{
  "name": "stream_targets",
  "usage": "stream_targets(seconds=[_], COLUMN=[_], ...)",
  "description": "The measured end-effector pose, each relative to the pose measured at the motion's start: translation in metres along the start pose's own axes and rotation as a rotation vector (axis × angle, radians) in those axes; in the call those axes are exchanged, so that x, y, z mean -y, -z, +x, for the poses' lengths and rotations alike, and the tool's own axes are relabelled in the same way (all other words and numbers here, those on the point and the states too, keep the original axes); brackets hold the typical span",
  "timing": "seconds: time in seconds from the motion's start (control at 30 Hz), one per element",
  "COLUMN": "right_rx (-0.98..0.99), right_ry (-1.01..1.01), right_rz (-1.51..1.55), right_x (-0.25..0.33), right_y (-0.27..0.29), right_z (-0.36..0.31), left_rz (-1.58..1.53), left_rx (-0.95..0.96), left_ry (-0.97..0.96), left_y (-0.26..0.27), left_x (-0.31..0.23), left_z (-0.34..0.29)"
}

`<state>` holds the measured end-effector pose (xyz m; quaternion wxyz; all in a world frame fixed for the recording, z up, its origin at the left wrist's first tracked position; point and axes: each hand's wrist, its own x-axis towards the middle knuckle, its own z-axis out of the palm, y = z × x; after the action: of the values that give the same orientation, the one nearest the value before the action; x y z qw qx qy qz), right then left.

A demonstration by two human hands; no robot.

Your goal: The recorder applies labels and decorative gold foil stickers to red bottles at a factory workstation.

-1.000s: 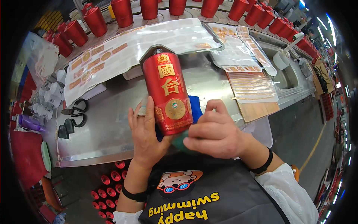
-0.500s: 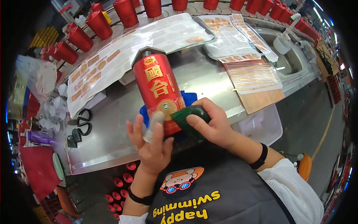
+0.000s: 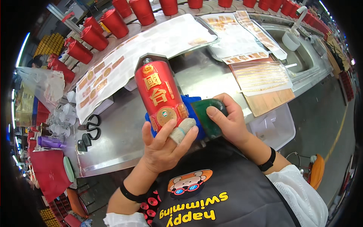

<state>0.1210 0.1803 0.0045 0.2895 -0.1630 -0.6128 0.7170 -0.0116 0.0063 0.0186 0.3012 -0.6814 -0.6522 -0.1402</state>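
A red bottle (image 3: pixel 160 87) with gold characters and a round gold emblem lies tilted in front of me, its neck end in a dark angular cradle (image 3: pixel 166 59). Blue cloth (image 3: pixel 193 109) shows around its lower end. My left hand (image 3: pixel 166 145) touches the bottle's lower end with spread fingers, one of them wrapped in a whitish cover (image 3: pixel 182 131). Just right of the bottle, my right hand (image 3: pixel 231 119) grips a flat green scraper (image 3: pixel 206 117) between thumb and fingers, apart from the bottle.
On the steel table (image 3: pixel 113 145), black scissors (image 3: pixel 92 126) lie to the left. Sheets of gold stickers (image 3: pixel 109 68) spread behind the bottle. A wooden board (image 3: pixel 270 102) with gold strips lies right, before a sink (image 3: pixel 306 56). Red bottles (image 3: pixel 141 11) line a conveyor at the back.
My left hand has moved right onto the bottle's lower end. The right hand has drawn the green scraper away from the bottle, and its flat face now shows more.
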Motion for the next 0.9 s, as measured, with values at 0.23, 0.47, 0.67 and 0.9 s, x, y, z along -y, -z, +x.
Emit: stream_targets(seconds=[0.23, 0.47, 0.67, 0.9], right_rx=[0.032, 0.2, 0.316, 0.333], right_ry=[-0.034, 0.222, 0.719, 0.715], right_rz=[-0.031, -0.34, -0.871, -0.888], right_x=[0.009, 0.026, 0.05, 0.063], right_y=[-0.002, -0.007, -0.037, -0.047], right_z=[0.002, 0.016, 0.081, 0.087], left_rz=[-0.128, -0.19, -0.198, -0.323], left_rx=[-0.163, -0.187, -0.21, -0.184], left_ry=[0.208, 0.339, 0.387, 0.623], left_y=[-0.003, -0.003, -0.004, -0.008], left_x=[-0.012, -0.015, -0.017, -0.008], left_z=[-0.027, -0.037, -0.043, -0.047])
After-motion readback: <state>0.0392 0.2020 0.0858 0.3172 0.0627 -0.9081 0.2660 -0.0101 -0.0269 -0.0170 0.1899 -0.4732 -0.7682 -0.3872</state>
